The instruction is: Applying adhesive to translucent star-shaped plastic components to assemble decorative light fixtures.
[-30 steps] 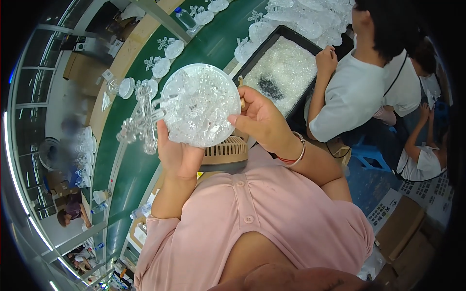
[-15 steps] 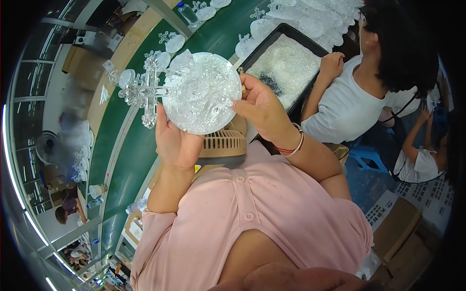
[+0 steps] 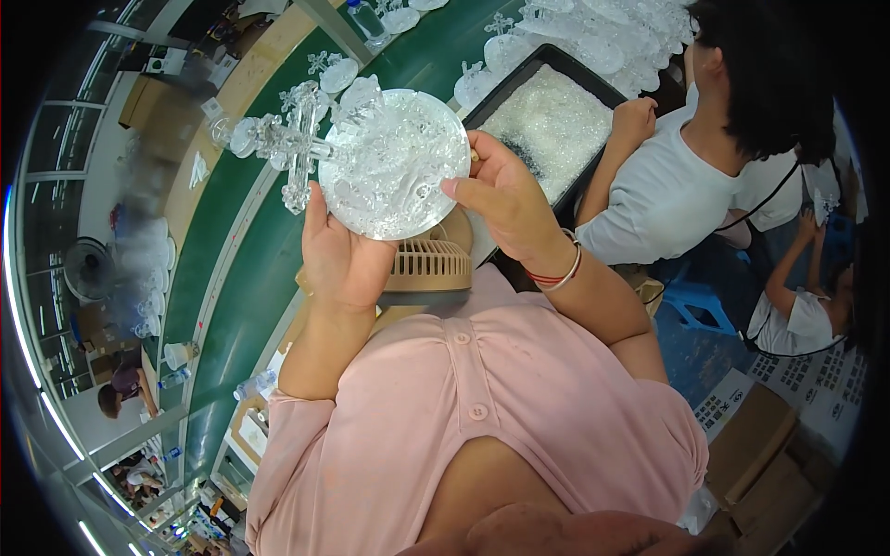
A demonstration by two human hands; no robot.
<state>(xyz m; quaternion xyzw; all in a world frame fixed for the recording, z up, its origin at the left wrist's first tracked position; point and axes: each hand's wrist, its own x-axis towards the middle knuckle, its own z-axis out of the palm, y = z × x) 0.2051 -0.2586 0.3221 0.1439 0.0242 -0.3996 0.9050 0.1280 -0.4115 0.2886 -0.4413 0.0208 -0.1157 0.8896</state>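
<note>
Both my hands hold up a clear cross ornament [image 3: 397, 167], with a round white base covered in glassy grains and an ornate transparent cross pointing left. My left hand [image 3: 348, 264] supports the base from its lower left, thumb up near the cross. At the right rim, my right hand [image 3: 501, 190] pinches the disc between thumb and fingers. A tan slatted fan-like thing [image 3: 428, 267] sits just below the disc. To the right lies a black tray [image 3: 482, 113] holding clear and whitish grains [image 3: 556, 116].
More clear ornaments [image 3: 584, 42] crowd the far side of the green table [image 3: 431, 69]. A co-worker in a white top [image 3: 649, 199] sits at the right by the tray. Beyond stands a blue stool [image 3: 695, 306]; cardboard boxes [image 3: 746, 445] lie lower right. A bottle [image 3: 366, 20] stands at the back.
The ornament and both hands have shifted slightly up and to the right, and the disc has tilted a little. Both hands keep their hold.
</note>
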